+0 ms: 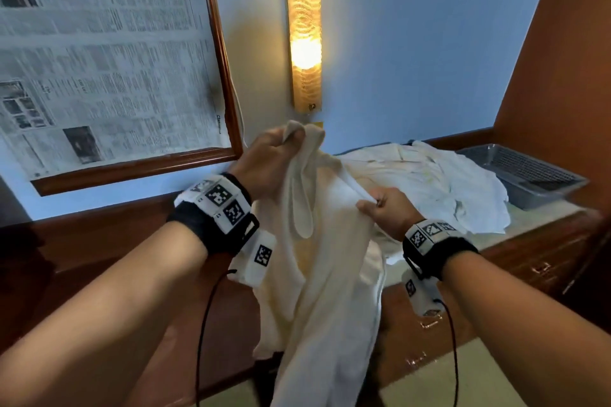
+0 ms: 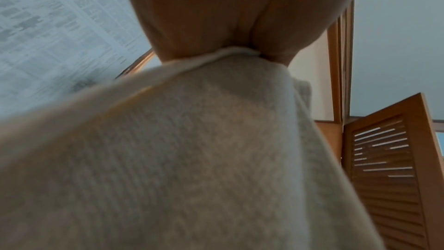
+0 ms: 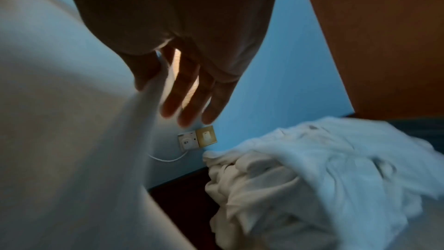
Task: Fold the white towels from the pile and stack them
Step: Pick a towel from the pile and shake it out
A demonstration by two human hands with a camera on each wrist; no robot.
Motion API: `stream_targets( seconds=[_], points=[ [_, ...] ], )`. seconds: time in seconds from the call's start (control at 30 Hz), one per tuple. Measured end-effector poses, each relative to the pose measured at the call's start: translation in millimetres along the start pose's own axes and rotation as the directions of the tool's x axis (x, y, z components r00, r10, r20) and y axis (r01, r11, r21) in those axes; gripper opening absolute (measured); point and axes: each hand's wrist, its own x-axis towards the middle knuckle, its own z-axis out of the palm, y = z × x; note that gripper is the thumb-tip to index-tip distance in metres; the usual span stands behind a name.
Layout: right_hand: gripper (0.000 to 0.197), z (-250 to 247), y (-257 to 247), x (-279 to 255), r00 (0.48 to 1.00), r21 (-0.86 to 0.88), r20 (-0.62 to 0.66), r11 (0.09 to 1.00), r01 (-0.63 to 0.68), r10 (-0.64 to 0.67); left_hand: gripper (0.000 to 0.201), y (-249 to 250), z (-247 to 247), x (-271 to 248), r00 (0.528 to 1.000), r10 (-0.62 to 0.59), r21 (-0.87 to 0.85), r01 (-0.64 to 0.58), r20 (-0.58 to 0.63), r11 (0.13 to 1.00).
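Early going — 1 white towel hangs unfolded in the air, left hand clenched on its top corner, right hand pinching an edge. The pile waits on the counter; no stack visible.

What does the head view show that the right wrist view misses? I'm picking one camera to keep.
Only the head view shows the left hand gripping the towel, the lit lamp, the framed newspaper and the tray. Only the right wrist view shows the wall socket and its cable. Both show the right hand pinching the towel, and the pile behind.
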Motion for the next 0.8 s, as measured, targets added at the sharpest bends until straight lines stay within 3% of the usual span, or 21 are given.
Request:
stream_targets(
  seconds=[0.1, 0.23, 0.3, 0.4, 0.47, 0.57, 0.63, 0.7, 0.8],
  points=[
    [0.018, -1.1, 5.2, 5.9, 0.999, 0.112, -0.032, 0.993, -0.027, 0.031, 0.025, -11.4, 17.9, -8.6, 0.999, -0.030, 0.021, 0.030, 0.042, 0.999],
    [0.025, -16.9, -19.6, 9.0, 0.984, 0.273, -0.162, 0.955, 0.116, -0.073, 0.031, -17.9, 40.1, -6.3, 0.990, -0.129, -0.046, 0.132, 0.056, 0.990],
    [0.026, -28.1, -35.5, 11.3, 0.972, 0.264, -0.165, 0.942, 0.207, -0.167, 0.030, -13.8, 59.0, -2.9, 0.988, -0.141, -0.130, 0.149, 0.065, 0.980],
    [0.035, -51.3, -40.4, 15.6, 0.967, 0.145, -0.127, 0.960, 0.240, -0.223, 0.028, -0.5, 87.1, 4.0, 0.986, -0.132, -0.234, 0.154, 0.105, 0.960],
    [0.028, -68.9, -34.8, 7.1, 0.962, 0.103, -0.115, 0.961, 0.258, -0.246, 0.028, 7.6, 99.4, 12.6, 0.990, -0.116, -0.204, 0.131, 0.084, 0.970],
    [0.023, -87.5, -18.6, -11.9, 0.961, 0.180, -0.051, 0.944, 0.275, -0.271, 0.029, 19.5, 108.6, 26.0, 0.997, -0.070, -0.129, 0.072, 0.016, 0.989],
    [0.021, -90.8, 2.9, -23.8, 0.969, 0.095, 0.048, 0.967, 0.236, -0.241, 0.032, 26.2, 110.1, 32.8, 0.993, -0.098, -0.098, 0.091, -0.065, 0.991],
    [0.026, -88.2, 42.4, -29.0, 0.975, -0.029, 0.131, 0.982, 0.187, -0.182, 0.030, 31.2, 105.7, 36.2, 0.984, -0.148, -0.184, 0.128, -0.100, 0.975],
    [0.017, -80.8, 125.9, -26.9, 0.962, -0.190, 0.268, 0.982, 0.006, 0.046, 0.040, 25.3, 96.7, 39.4, 0.978, -0.175, -0.153, 0.157, -0.114, 0.976]
  ],
)
